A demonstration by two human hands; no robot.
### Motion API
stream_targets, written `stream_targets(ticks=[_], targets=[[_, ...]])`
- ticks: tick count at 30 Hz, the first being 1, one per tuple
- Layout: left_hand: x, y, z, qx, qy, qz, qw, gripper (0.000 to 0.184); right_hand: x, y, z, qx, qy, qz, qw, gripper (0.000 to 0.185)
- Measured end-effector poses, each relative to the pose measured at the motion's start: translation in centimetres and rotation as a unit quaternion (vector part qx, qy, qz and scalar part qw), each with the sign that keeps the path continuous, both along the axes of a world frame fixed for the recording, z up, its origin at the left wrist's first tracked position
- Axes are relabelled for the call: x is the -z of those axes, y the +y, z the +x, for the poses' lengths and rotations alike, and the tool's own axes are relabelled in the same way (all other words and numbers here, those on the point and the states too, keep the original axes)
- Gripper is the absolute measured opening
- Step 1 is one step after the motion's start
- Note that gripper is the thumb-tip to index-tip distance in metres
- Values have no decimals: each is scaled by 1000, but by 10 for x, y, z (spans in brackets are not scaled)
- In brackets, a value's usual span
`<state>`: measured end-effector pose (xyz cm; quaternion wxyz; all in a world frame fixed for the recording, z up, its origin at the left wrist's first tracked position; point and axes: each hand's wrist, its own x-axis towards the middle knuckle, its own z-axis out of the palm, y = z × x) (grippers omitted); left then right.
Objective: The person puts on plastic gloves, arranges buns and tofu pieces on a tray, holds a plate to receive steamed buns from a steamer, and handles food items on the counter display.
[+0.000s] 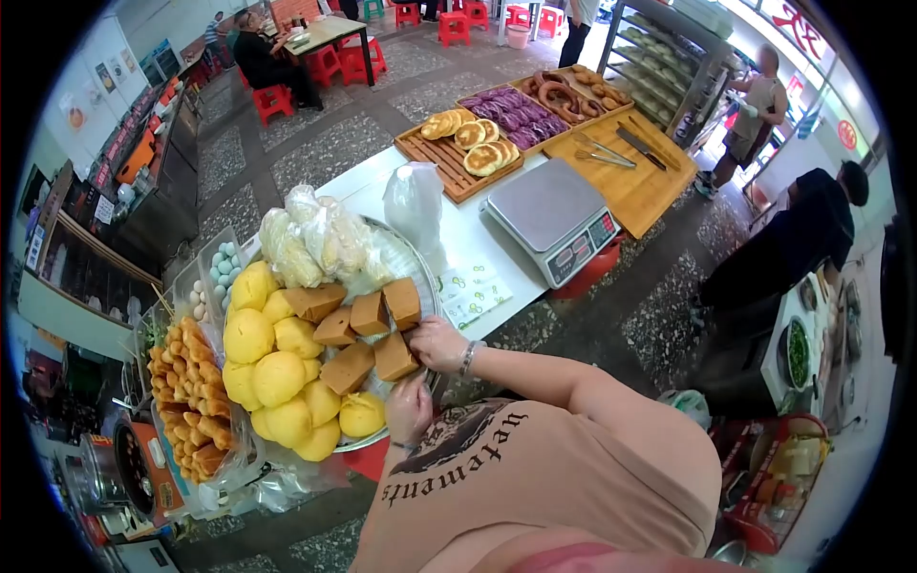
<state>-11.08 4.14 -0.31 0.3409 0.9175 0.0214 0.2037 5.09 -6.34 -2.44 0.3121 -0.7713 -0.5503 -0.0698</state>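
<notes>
My right hand (pixel 441 346), with a bracelet at the wrist, is at the near rim of a round tray (pixel 432 298). Its fingers are curled in beside a block of brown sponge cake (pixel 394 357). Just below it, my left hand (pixel 409 411) is also closed, close to the same block's lower edge. What either hand grips, if anything, is hidden. Several brown cake blocks lie in the middle of the tray, next to a heap of round yellow buns (pixel 279 377). Clear plastic bags of pale food (pixel 315 239) rest at the tray's far side.
Fried dough sticks (pixel 196 401) and eggs (pixel 224 267) stand left of the tray. Beyond it are a plastic bag (pixel 413 205), a digital scale (pixel 554 215), flatbreads (pixel 478 143), purple rolls (pixel 511 119) and a wooden board (pixel 626 162) with tongs and knives. Other people are around.
</notes>
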Motion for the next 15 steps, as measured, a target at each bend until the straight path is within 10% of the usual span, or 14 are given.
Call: stream_targets(ticks=[15], targets=[[4, -8, 1, -45, 28, 30, 998, 23, 6, 7, 10, 13, -19, -121, 992, 11]])
